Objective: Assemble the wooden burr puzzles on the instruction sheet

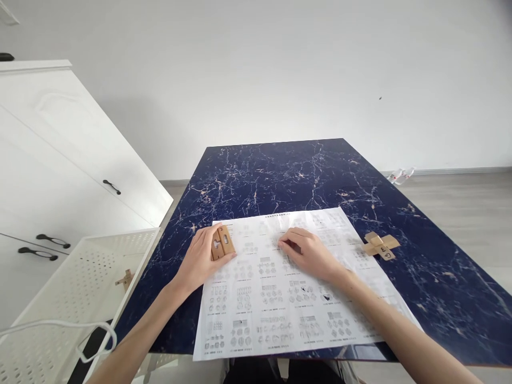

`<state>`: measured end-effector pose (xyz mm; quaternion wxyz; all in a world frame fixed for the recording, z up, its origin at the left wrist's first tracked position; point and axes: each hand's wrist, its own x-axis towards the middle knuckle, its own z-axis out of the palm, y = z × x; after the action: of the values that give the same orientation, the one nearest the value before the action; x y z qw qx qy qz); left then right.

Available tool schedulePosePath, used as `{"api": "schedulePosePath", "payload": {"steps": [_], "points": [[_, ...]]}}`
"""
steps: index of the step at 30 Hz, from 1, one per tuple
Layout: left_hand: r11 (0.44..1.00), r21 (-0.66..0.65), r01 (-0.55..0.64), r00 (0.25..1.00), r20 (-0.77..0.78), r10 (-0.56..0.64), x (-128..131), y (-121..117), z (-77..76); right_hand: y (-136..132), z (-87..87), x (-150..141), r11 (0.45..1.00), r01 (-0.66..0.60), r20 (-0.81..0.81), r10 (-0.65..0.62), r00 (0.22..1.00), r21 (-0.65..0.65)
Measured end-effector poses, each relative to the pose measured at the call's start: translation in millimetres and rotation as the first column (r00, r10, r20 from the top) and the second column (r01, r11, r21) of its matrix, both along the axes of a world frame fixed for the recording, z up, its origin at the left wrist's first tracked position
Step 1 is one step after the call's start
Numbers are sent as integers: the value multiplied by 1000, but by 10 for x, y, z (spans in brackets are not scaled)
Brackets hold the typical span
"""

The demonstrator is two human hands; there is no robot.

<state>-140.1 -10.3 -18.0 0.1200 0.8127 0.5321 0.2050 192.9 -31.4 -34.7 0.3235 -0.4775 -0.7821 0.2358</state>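
Observation:
My left hand (200,260) grips two notched wooden puzzle pieces (222,241), held side by side at the left edge of a printed instruction sheet (276,298). On the middle of the sheet rests my right hand (308,253), fingers curled over the paper; what is under the fingertips is hidden. A small cross of wooden pieces (381,246) lies on the sheet's right edge, apart from both hands. The sheet lies on a dark blue marble-patterned table (304,170).
A white perforated basket (72,298) stands to the left of the table with one wooden piece (125,278) in it. A white cable (60,328) loops over its near rim. White cabinets (60,176) with black handles stand at the far left.

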Motion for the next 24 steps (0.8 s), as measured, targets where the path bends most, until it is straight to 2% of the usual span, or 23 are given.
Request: {"api": "schedulePosePath", "payload": {"steps": [6, 12, 24], "points": [[994, 30, -109, 994, -24, 109, -205, -8, 0, -5, -3, -6, 1000, 6, 0, -6, 1000, -5], [980, 47, -194, 981, -17, 195, -273, -24, -10, -17, 15, -8, 1000, 5, -8, -5, 1000, -4], [964, 142, -226, 972, -32, 232, -304, 3, -115, 1, -34, 3, 1000, 6, -10, -6, 1000, 17]]}}
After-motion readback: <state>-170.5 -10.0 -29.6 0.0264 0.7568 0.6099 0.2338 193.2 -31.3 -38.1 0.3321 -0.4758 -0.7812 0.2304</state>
